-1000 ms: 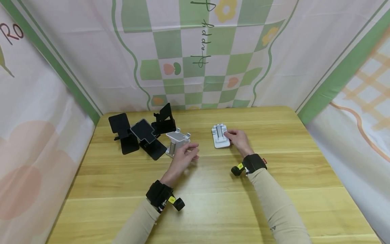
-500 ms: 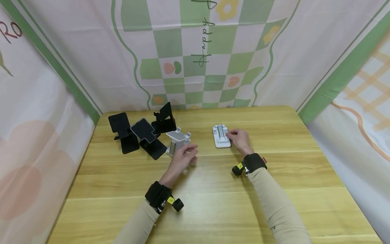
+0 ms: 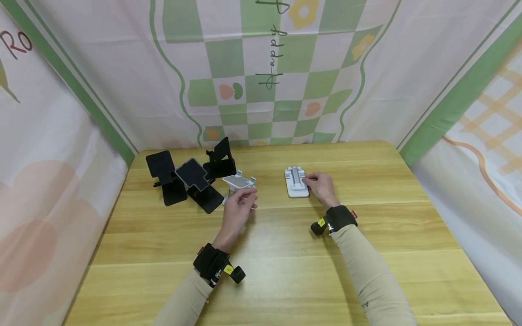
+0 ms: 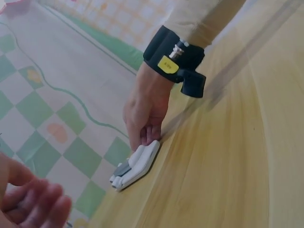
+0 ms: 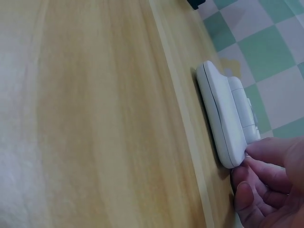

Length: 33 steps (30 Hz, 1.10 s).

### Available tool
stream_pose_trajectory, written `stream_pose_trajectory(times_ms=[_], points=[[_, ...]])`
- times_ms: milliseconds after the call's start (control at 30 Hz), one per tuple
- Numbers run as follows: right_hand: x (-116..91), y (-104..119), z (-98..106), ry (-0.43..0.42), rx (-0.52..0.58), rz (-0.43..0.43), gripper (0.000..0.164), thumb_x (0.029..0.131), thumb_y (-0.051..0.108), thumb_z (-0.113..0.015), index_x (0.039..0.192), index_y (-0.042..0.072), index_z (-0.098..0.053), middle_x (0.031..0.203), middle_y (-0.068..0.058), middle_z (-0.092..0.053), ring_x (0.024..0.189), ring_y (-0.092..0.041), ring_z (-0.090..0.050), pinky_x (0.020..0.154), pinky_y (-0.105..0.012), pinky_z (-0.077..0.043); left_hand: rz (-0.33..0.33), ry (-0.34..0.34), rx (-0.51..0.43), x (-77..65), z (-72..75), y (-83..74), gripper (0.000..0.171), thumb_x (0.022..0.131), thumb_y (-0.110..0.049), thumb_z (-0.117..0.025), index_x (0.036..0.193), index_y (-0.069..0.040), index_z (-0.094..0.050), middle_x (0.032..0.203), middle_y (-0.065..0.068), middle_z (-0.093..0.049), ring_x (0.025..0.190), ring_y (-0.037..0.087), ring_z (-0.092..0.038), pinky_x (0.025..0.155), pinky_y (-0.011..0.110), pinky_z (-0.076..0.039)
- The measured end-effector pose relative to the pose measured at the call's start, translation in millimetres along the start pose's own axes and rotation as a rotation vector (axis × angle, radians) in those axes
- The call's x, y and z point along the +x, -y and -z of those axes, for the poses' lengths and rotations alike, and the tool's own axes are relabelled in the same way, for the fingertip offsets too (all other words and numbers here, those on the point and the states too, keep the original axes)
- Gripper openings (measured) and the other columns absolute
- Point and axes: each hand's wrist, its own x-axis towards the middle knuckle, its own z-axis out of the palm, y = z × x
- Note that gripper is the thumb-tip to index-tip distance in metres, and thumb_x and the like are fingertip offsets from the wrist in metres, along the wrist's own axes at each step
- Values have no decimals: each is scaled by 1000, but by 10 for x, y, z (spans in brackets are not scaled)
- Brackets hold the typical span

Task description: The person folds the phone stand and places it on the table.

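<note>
A white phone stand (image 3: 296, 182) lies folded flat on the table, right of the middle in the head view. My right hand (image 3: 321, 188) holds its right edge; the right wrist view shows the thumb on top and the other fingers at the side of the folded white stand (image 5: 227, 111). A second white phone stand (image 3: 238, 181) stands unfolded, its plate raised. In front of it is my left hand (image 3: 238, 213), overlapping its lower part in the head view. The left hand's fingers (image 4: 40, 202) are loosely bent, with nothing seen between them.
Three black phone stands, one at the far left (image 3: 163, 174), one in the middle (image 3: 195, 179) and one at the back (image 3: 221, 160), stand unfolded close together. The wooden table (image 3: 277, 271) reaches back to a patterned cloth (image 3: 265, 104).
My left hand has shifted slightly left and now covers more of the unfolded white stand. The right hand and the folded stand first slid slightly right, then stayed put.
</note>
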Motion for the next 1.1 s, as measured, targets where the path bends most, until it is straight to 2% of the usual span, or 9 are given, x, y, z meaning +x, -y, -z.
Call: stream_pose_trajectory(times_ms=[133, 267, 367, 433, 633, 733, 900, 1000, 1100], points=[[-12, -3, -1, -2, 9, 2, 33, 102, 19, -65, 125, -4, -70, 121, -23, -69, 104, -27, -62, 75, -23, -46, -116, -119, 1, -36, 42, -3, 23, 104, -16, -63, 116, 2, -72, 99, 25, -69, 78, 28, -68, 66, 25, -57], [-35, -9, 0, -3, 14, 1, 34, 103, 21, -64, 127, -4, -69, 122, -22, -68, 105, -27, -62, 76, -23, -47, -203, -264, 46, -72, 82, 22, 22, 103, -19, -66, 108, 0, -74, 92, 16, -68, 80, 27, -64, 65, 19, -50], [-49, -9, -1, -4, 12, 1, 36, 104, 24, -62, 127, -3, -69, 119, -22, -68, 103, -26, -62, 76, -24, -47, -228, -363, 71, -80, 105, 50, 20, 101, -21, -68, 104, -2, -72, 93, 10, -67, 83, 21, -60, 69, 19, -47], [-57, -10, 2, -4, 7, 3, 37, 105, 25, -60, 128, -3, -68, 117, -21, -68, 101, -25, -62, 75, -24, -48, -229, -405, 73, -74, 112, 75, 22, 100, -22, -69, 105, -1, -68, 96, 11, -64, 85, 20, -59, 71, 19, -47], [-64, -12, 0, -36, -12, 11, 39, 105, 27, -56, 128, -3, -68, 115, -20, -69, 98, -25, -62, 74, -25, -47, -154, -457, 132, -44, 74, 119, 41, 96, -25, -74, 120, 2, -55, 113, 17, -53, 102, 33, -54, 84, 32, -45], [-70, -25, -2, -61, 2, 15, 40, 106, 28, -55, 129, -3, -67, 119, -22, -67, 104, -29, -60, 79, -29, -47, -117, -464, 153, -26, 36, 109, 51, 94, -26, -76, 129, 1, -51, 124, 15, -49, 115, 32, -49, 96, 42, -45], [-112, -36, 28, -131, 51, 37, 41, 107, 26, -51, 131, -5, -64, 122, -24, -64, 109, -34, -60, 84, -36, -49, -29, -425, 164, 4, -50, 64, 76, 91, -33, -77, 149, -2, -38, 149, 16, -39, 139, 34, -40, 114, 56, -37], [-145, -14, 39, -193, 60, 77, 40, 107, 25, -50, 129, -5, -65, 120, -25, -66, 109, -36, -61, 86, -39, -50, 27, -390, 166, 35, -97, 33, 88, 92, -37, -76, 158, -4, -29, 155, 17, -35, 143, 37, -38, 116, 61, -34], [-162, 25, 40, -257, 66, 130, 38, 107, 26, -53, 124, -5, -67, 115, -24, -68, 105, -37, -63, 85, -40, -50, 68, -372, 144, 69, -128, 6, 90, 95, -40, -72, 162, -6, -22, 157, 17, -34, 143, 39, -39, 117, 59, -35]])
